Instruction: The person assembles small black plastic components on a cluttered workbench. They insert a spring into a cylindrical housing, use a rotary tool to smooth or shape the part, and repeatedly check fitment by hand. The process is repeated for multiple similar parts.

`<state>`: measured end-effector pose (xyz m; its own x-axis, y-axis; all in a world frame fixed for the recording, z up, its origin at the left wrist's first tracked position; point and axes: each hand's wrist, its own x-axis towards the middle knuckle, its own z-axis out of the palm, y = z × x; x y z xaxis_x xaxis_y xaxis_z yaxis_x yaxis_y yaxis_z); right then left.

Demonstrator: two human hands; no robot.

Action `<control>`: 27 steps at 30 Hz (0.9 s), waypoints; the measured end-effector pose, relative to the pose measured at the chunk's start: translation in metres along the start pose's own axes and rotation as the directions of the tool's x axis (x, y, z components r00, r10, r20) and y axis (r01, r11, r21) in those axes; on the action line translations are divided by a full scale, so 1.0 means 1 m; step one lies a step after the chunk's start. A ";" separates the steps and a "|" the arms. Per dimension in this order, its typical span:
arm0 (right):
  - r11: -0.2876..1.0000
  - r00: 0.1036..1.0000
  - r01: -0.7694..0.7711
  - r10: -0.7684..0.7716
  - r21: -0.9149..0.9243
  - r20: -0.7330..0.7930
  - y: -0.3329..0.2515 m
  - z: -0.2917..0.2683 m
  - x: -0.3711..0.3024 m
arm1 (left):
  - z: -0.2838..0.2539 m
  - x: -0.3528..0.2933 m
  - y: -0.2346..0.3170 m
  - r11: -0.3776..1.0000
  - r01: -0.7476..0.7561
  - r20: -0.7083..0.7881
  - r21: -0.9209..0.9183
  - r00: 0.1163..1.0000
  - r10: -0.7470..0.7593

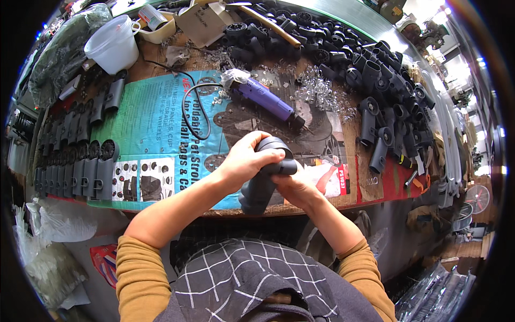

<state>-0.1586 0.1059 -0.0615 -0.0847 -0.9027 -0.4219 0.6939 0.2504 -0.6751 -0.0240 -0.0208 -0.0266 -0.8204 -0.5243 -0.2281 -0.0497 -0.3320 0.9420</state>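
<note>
I have both bare hands on one black plastic part, held near the front edge of the table, its round end up between the fingers and its stem slanting down toward the body. The left hand is closed around the round end, thumb laid across the front and fingers curled over the far side. The right hand appears to pinch the part just under that end; its thumb and fingertips are partly hidden, so I cannot tell how hard it presses or whether a small piece sits between them. To handle this well, I would let the left hand do the steadying and leave the finer work to the right fingertips, pressing squarely along the part rather than sideways, since a smooth curved shell like this could twist or slip. I would also bring the stem a little further over the printed sheet, so that anything dropped lands there and not past the edge. The purple power driver lies beyond the hands, well apart from them, its bit aimed off to the right; I would mind that tip and the looped cord when reaching out. The loose clear and shiny bits near it look easy to scatter, so I would move the forearms slowly.
</note>
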 end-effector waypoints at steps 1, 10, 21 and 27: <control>0.990 0.995 0.085 -0.079 -0.113 0.053 -0.005 0.005 -0.006 | -0.002 -0.009 0.005 0.993 -0.049 -0.009 0.107 0.999 0.051; 0.395 0.935 0.294 -0.307 -0.870 0.177 -0.015 0.052 -0.036 | -0.013 -0.058 0.019 0.401 -0.417 0.151 0.816 0.822 0.548; -0.825 0.428 -0.131 -0.548 -0.551 0.719 0.043 0.066 0.033 | -0.021 -0.034 -0.064 0.666 -0.312 -0.249 0.677 0.755 0.607; -0.250 0.641 0.352 -0.638 -0.902 0.427 0.029 0.046 0.022 | -0.033 -0.005 -0.076 0.704 -0.385 -0.250 0.597 0.744 0.619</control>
<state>-0.1077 0.0774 -0.0629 -0.1920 -0.8878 0.4183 -0.8481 -0.0643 -0.5259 0.0028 -0.0189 -0.1052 -0.4991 -0.7919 0.3519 -0.0596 0.4364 0.8978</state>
